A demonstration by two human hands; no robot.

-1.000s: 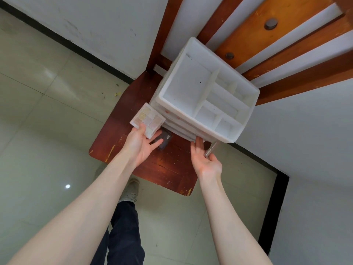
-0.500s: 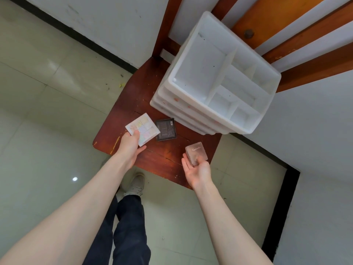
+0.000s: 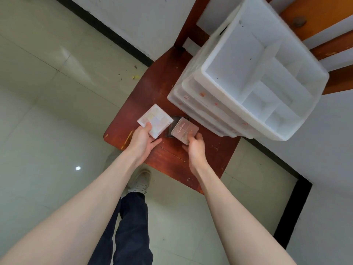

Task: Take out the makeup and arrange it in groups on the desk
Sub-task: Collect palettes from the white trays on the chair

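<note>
Left hand [image 3: 142, 141]: thumb on top and fingers underneath, pinching the near corner of a pale square palette [image 3: 155, 121] whose clear lid shows light-coloured pans. The palette is tilted and held just above the desk [image 3: 210, 161], on the side of the dark compact [image 3: 170, 129] away from the organizer.

Right hand [image 3: 194, 148]: fingers curled round the near edge of a translucent pinkish case [image 3: 185, 130] bearing a line of script lettering. This case sits over the dark compact and hides most of it; whether the two are touching cannot be told.

Dark compact: lies flat on the desk between the two held items, just in front of the white organizer [image 3: 248, 77]; only a strip of its dark edge is visible.

White organizer: stands on the far part of the desk, beyond the compact. Its open top is divided into one large compartment and several smaller ones. Stacked drawers [image 3: 200, 106] face the hands, and small reddish shapes show faintly through their fronts.

Below the near desk edge: tiled floor [image 3: 47, 111], a dark trouser leg [image 3: 131, 226] and a pale shoe [image 3: 140, 180].
</note>
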